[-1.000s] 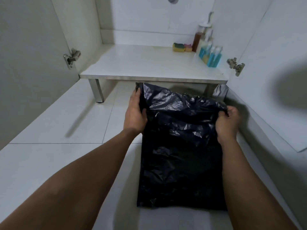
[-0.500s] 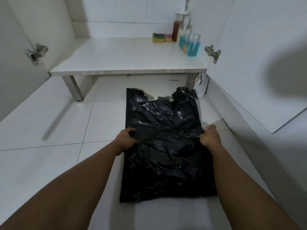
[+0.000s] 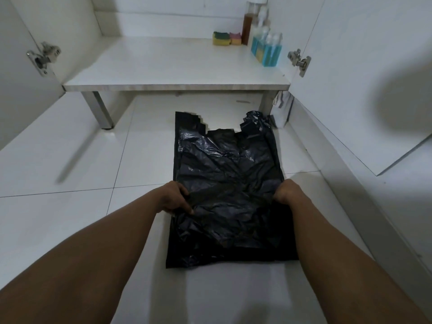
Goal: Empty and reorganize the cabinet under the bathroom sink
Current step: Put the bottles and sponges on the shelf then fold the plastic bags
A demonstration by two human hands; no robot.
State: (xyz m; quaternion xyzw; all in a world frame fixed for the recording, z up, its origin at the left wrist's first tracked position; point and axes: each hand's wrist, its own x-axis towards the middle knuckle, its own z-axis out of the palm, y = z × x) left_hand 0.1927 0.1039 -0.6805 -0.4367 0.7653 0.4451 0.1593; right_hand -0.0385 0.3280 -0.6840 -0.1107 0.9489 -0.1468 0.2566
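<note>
— What is sitting around the bag?
— Sponges (image 3: 221,39), blue bottles (image 3: 266,50) and an amber bottle (image 3: 247,26) are standing at the back right of the smooth white cabinet shelf (image 3: 163,66).
— And the bag?
— The crinkly, glossy black plastic bag (image 3: 226,174) is lying flat on the tiled floor (image 3: 70,160) before the cabinet. The left hand (image 3: 174,198) and right hand (image 3: 288,191) are each pinching a side edge.

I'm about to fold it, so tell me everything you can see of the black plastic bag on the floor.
The black plastic bag is thin, glossy, heavily crinkled film. It lies flat on the white tiled floor in front of the open cabinet, straight bottom edge toward the person, two handle loops toward the cabinet, the right one crumpled. The left hand pinches its left edge about midway; the right hand grips the right edge opposite.
</note>
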